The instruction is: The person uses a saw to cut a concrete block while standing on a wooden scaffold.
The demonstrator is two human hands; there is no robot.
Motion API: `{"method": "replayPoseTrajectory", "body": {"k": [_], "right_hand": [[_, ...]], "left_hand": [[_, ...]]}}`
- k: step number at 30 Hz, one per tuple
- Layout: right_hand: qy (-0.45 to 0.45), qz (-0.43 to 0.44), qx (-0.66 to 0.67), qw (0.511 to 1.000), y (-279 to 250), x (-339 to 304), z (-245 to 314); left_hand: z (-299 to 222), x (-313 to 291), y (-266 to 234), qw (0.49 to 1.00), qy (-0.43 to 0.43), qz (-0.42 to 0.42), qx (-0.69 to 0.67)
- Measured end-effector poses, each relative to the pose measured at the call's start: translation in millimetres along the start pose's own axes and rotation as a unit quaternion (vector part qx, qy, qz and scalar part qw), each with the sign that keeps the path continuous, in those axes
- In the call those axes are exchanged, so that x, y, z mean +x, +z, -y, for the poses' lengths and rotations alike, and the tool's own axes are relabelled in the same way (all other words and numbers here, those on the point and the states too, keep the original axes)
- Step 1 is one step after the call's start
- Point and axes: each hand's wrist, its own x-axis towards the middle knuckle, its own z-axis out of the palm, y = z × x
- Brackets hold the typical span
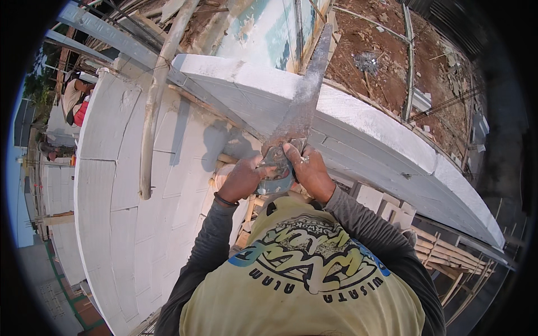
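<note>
Both my hands grip the handle of a long hand saw [305, 92]. Its grey, dusty blade points up and away, lying across the top of a white block wall [370, 126]. My left hand [242, 178] holds the left side of the grey handle [276, 178], with a dark band on its wrist. My right hand [307, 171] wraps the right side, its fingers over the handle's top. Both forearms are in dark grey sleeves, above a yellow printed shirt.
A second white block wall [120, 185] runs down the left, with a bamboo pole [152, 106] leaning on it. Another person [75, 101] stands at the far left. Bamboo scaffolding [448, 255] lies at the lower right. Red earth with rubble [386, 61] is beyond the wall.
</note>
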Motion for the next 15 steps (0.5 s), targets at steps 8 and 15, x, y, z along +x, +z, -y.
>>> {"method": "replayPoseTrajectory", "body": {"k": [8,15], "right_hand": [[-0.010,-0.031,0.082,0.996,-25,-1,29],[0.014,0.016,0.109,0.994,33,19,21]], "left_hand": [[-13,35,-5,1.000,0.001,0.022,-0.015],[33,24,-46,0.992,0.085,0.083,0.054]]}}
